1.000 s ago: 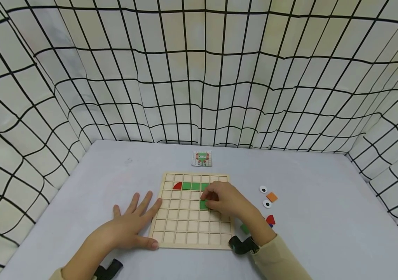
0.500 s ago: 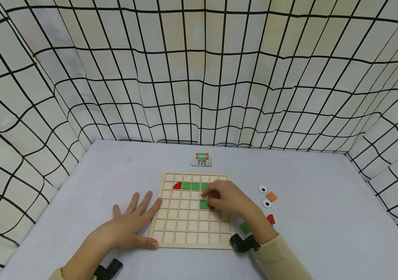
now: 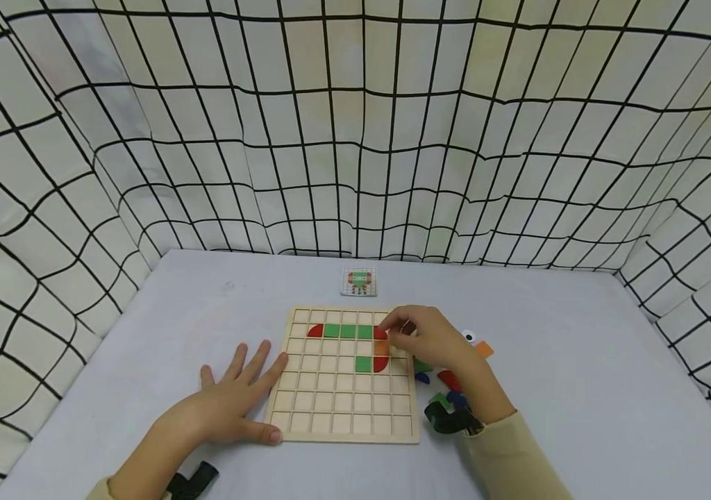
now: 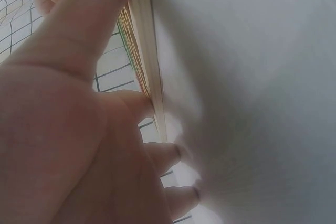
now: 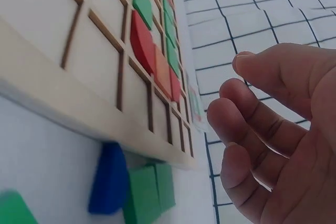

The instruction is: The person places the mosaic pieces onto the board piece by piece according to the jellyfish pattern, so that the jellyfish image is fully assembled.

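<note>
1. the left hand [image 3: 237,399] lies spread, thumb and index fingertip at the grid board [image 3: 349,439], likely to steady it.
2. the right hand [image 3: 427,337] hovers, thumb and fingertips apart, gripping nothing.
3. the orange square [image 5: 162,72] sits between two red pieces [image 5: 142,43], probably kept in line by the board's ribs.
4. the card [image 3: 359,282] lies just beyond, perhaps for easy viewing.

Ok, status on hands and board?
Left hand spread, touching grid board. Right hand empty, hiding board's far-right corner. Orange square between two red pieces.
</note>
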